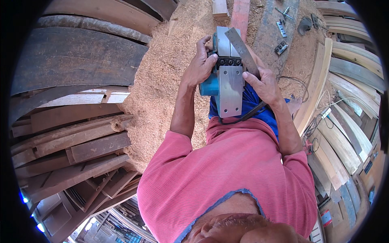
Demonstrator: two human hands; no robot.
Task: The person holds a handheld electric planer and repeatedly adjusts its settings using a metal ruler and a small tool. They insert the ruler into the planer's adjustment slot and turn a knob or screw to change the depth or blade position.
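Note:
An electric hand planer [230,87] with a teal body lies sole-up over my lap, its metal base plates and bolted cutter block facing me. My left hand [200,62] is closed around its left side, thumb by the black cutter block. In my right hand [264,83] is a flat steel ruler [243,50], pinched near its lower end and slanting up to the left across the front plate. The ruler's far end lies over the planer's upper plate; whether it touches the metal I cannot tell. A black cord [247,115] runs from the planer's rear.
Wood shavings [156,89] cover the floor. Stacked dark boards [89,56] line the left, and pale planks [344,133] the right. Small metal parts [281,47] and a T-shaped tool [285,13] lie on a grey board ahead. Loose cables [314,129] tangle at the right.

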